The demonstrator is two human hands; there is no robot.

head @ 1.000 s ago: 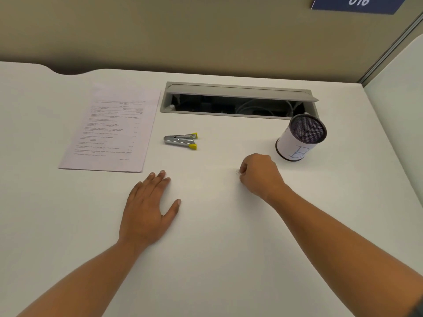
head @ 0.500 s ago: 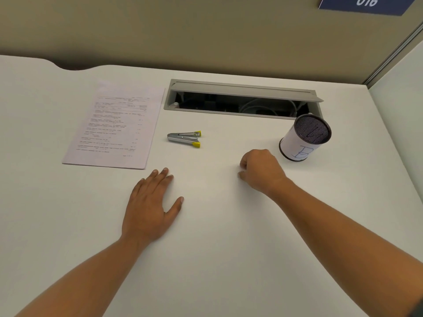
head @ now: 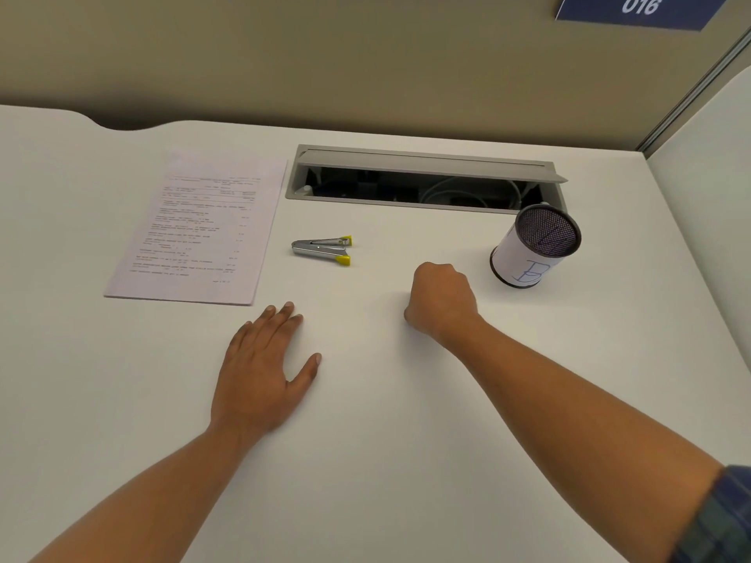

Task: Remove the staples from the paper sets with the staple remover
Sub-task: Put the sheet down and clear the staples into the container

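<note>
1. Hands lie on the plain white table [head: 386, 461], one on each side.
2. The left hand [head: 260, 371] rests flat, palm down. Its fingers are straight and a little spread, and its thumb sticks out to the right. It holds nothing.
3. The right hand [head: 441, 302] is curled up into a fist, with the knuckles on top. It sits on the table. I cannot tell if something small is tucked inside it.
4. A dark blue checked sleeve [head: 723, 522] shows at the top of the right arm, in the bottom corner.
5. The silver metal staple remover with yellow tips [head: 321, 250] lies on the table, past both hands and between them. Its yellow ends point to the right. No hand touches it.
6. The white paper set with lines of small black print [head: 199, 227] lies flat just to the left of the staple remover, past the left hand. The two are near but apart.
7. A round black mesh cup wrapped in white paper [head: 532, 247] stands near the right hand, on its far right side. A blue letter is drawn on the wrap.
8. A long grey cable slot with its lid up [head: 422, 176] is set in the table behind the cup. Wires show inside.
9. A blue sign with white numbers 016 [head: 638, 8] hangs on the tan wall [head: 325, 54].
</note>
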